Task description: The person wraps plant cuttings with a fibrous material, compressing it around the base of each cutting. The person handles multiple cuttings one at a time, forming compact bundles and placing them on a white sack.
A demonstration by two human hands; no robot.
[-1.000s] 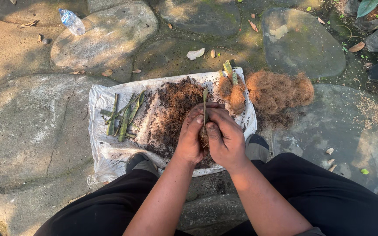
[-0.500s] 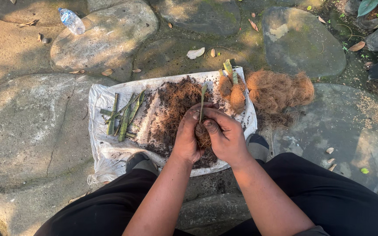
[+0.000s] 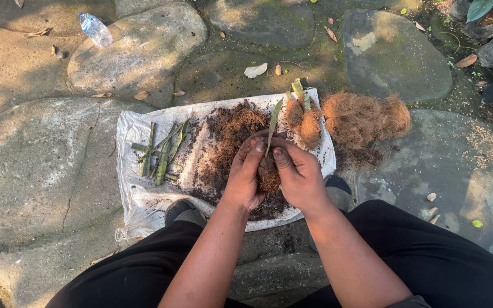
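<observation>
Stone paving, white sheet (image 3: 144,199) spread: left hand (image 3: 246,179) and right hand (image 3: 299,178) clasp a fibre-wrapped cutting (image 3: 269,171). Wrapping step, I'd say; next calls for firm, even squeezing

Left hand (image 3: 246,177): fingers curled inward, thumb up. Right hand (image 3: 299,178): cupped against the left, thumb raised. Forearms converge from below; grip apparently closed, palms hidden.

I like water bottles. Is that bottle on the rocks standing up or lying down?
Lying down. The clear plastic water bottle rests on its side on the grey stone paving.
</observation>
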